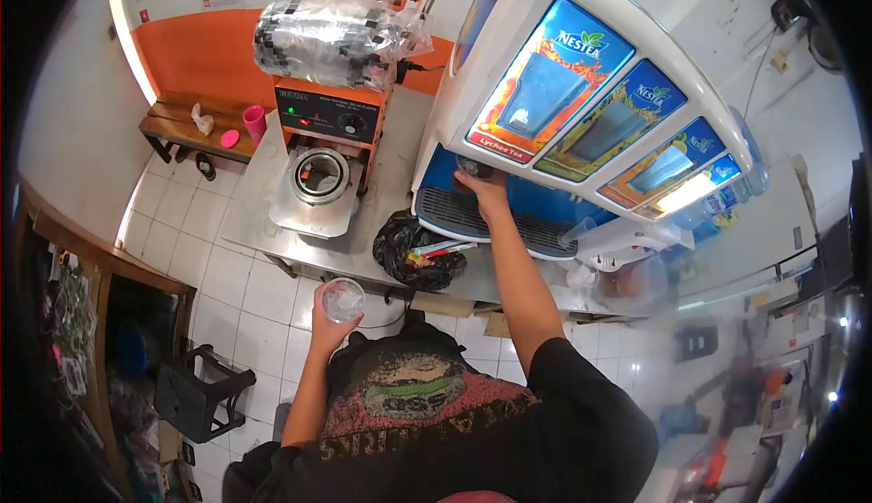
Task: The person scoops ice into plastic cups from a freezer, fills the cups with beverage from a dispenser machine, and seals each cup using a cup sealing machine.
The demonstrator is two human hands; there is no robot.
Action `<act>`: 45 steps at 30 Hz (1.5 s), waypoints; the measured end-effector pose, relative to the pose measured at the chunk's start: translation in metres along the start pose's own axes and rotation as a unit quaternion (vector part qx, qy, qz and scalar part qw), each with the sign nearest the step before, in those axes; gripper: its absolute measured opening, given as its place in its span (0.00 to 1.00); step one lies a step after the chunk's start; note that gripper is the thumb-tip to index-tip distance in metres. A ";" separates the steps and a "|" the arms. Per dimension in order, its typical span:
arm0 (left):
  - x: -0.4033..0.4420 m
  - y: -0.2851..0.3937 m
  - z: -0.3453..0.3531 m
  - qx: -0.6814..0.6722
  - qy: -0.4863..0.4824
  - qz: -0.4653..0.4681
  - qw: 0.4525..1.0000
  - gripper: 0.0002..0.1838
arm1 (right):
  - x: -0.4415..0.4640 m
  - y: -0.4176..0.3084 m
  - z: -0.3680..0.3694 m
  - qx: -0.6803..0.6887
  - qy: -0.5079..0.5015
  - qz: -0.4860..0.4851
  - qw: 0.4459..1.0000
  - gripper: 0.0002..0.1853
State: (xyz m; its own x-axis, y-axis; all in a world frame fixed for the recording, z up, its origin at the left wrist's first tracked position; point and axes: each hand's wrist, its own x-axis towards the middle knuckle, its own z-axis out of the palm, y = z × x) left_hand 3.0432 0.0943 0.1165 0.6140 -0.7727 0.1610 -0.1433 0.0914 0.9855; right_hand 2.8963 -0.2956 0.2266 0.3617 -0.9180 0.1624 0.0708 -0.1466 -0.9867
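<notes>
The clear cup [344,301] is held out in front of the table's [252,196] near edge, over the floor, by the left hand [331,328]; that grip is closed around its side. Ice-like pieces can be made out inside it, so the ice is judged to be in. No coloured liquid can be seen, and the mouth is left uncovered; by that reading, only an early stage has been reached. The right hand [487,192] is placed at the recess under the leftmost panel of the drink dispenser [586,105], above the left end of the drip tray [459,216]. A dark object is partly covered by its fingers; whether it is gripped there cannot be told.

"NESTEA" is printed on the dispenser's 4 lit panels, and "Lychee Tea" can be read along the foot of the leftmost panel [534,72]; the other flavour names are too small to be read. What seems to be "GETRA" is lettered on the sealing machine [329,114], set toward the table's left end, its finer print being illegible. By the table's near edge a black bag [397,247] is placed, with coloured packets in it. The shirt's [413,394] print cannot be read with certainty.
</notes>
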 end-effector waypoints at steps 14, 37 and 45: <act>-0.001 -0.010 -0.002 0.016 0.007 -0.004 1.000 0.46 | -0.001 0.006 0.010 -0.075 0.049 -0.042 0.995 0.46; -0.006 -0.015 0.000 0.002 -0.017 -0.024 1.000 0.43 | -0.004 0.011 0.015 -0.062 0.112 -0.068 0.989 0.45; -0.007 -0.015 -0.004 0.039 -0.015 -0.013 0.999 0.44 | -0.016 -0.021 0.024 0.041 0.089 0.001 0.995 0.43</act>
State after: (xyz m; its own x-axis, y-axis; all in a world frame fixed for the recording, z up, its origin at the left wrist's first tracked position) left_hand 3.0439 0.1007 0.1005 0.5952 -0.7924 0.1335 -0.1886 0.0237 0.9818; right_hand 2.9110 -0.2692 0.2446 0.1917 -0.9703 0.1478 0.1490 -0.1201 -0.9815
